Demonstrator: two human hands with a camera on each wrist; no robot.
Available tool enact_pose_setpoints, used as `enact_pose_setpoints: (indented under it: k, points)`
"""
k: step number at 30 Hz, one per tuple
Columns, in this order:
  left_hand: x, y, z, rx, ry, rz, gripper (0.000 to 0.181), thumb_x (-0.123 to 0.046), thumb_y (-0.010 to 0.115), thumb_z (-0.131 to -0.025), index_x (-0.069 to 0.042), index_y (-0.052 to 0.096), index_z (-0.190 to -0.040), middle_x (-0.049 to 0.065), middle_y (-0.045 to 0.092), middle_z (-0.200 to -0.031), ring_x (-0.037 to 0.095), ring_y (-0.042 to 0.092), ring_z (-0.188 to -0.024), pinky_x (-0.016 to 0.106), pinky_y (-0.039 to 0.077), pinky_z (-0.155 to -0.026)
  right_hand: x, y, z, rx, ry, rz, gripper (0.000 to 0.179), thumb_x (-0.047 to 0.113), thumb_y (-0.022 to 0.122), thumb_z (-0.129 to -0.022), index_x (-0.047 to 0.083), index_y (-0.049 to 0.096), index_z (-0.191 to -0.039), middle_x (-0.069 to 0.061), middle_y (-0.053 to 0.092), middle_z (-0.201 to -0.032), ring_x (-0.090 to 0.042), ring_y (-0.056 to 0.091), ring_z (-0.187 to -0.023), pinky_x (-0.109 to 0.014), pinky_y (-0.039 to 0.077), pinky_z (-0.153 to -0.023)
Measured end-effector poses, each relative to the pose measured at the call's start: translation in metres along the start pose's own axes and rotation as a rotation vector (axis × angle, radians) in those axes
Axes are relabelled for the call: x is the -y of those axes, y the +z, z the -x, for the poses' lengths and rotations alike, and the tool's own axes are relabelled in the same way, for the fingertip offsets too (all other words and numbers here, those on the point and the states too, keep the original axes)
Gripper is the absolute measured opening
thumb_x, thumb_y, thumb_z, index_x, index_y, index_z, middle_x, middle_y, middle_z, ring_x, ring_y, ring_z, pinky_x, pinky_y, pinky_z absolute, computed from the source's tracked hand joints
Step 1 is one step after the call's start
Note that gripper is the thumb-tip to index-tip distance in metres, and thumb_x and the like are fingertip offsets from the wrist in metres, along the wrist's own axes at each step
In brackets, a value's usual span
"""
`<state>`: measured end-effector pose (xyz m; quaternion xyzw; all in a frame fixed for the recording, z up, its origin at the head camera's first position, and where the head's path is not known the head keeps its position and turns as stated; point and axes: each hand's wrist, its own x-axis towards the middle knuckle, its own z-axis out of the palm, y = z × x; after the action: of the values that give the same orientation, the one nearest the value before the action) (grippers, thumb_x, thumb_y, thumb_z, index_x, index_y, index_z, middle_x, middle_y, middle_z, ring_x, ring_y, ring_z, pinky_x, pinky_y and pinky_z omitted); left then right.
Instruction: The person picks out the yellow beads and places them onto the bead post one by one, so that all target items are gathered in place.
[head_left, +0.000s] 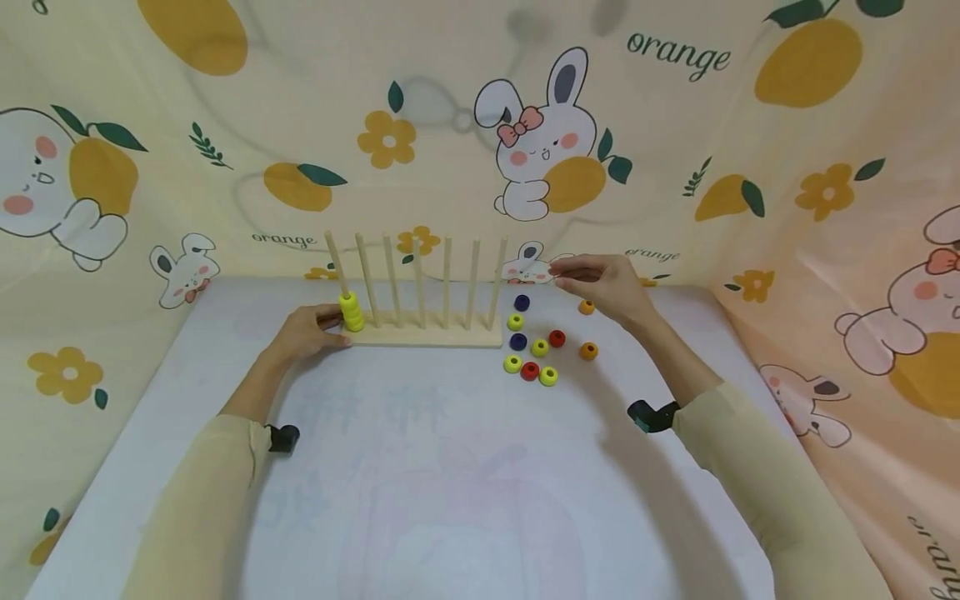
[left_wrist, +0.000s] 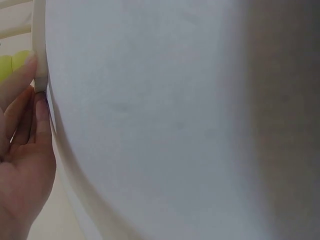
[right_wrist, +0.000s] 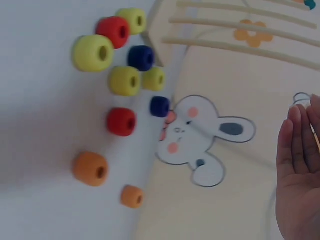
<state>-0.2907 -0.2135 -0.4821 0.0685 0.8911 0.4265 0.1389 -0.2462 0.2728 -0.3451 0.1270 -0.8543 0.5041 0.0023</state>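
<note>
A wooden peg rack (head_left: 420,338) with several upright rods stands at the back of the table. Yellow beads (head_left: 351,312) are stacked low on its leftmost rod. My left hand (head_left: 306,333) grips the left end of the base, its thumb on the near side by the beads. In the left wrist view, fingertips meet the base's corner. My right hand (head_left: 603,285) is raised right of the rack, above the loose beads, fingers stretched out and no object showing in them. The right wrist view catches only part of it, at the right edge.
Right of the rack lie loose beads: several yellow (head_left: 548,377), two red (head_left: 557,338), two dark blue (head_left: 518,342) and two orange (head_left: 588,351). Behind the white table (head_left: 450,467) hangs a printed cloth (head_left: 450,50). A black wrist camera (head_left: 651,416) sits by the right sleeve.
</note>
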Motion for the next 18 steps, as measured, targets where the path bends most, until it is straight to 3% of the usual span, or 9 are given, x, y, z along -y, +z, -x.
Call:
enact_pose_setpoints:
  k: [7,14,18]
  points:
    - [-0.003,0.001,0.003,0.013,-0.002,0.013,0.074,-0.009,0.080,-0.084,0.005,0.042,-0.146,0.024,0.046,-0.148,0.037,0.044,-0.137,0.046,0.034,-0.117,-0.015,0.005,0.022,-0.001,0.035,-0.025,0.031,0.018,0.077,-0.088,0.006,0.073,-0.116,-0.014,0.071,-0.115,-0.016,0.071,-0.097,-0.021,0.058,-0.082]
    - [-0.002,0.000,0.002,0.021,0.028,-0.009,0.073,-0.009,0.079,-0.085,0.006,0.042,-0.146,0.025,0.046,-0.147,0.038,0.045,-0.136,0.046,0.035,-0.116,-0.032,0.012,0.040,0.015,0.043,-0.043,0.028,0.008,0.075,-0.088,0.001,0.072,-0.115,-0.016,0.072,-0.113,-0.022,0.072,-0.098,-0.021,0.058,-0.083]
    - [-0.003,0.001,0.003,0.020,0.023,-0.006,0.073,-0.009,0.078,-0.085,0.005,0.041,-0.147,0.024,0.045,-0.148,0.038,0.044,-0.137,0.046,0.034,-0.117,-0.048,0.014,0.049,0.027,0.070,-0.037,0.029,0.013,0.076,-0.088,0.003,0.073,-0.115,-0.017,0.071,-0.115,-0.014,0.071,-0.095,-0.021,0.059,-0.081]
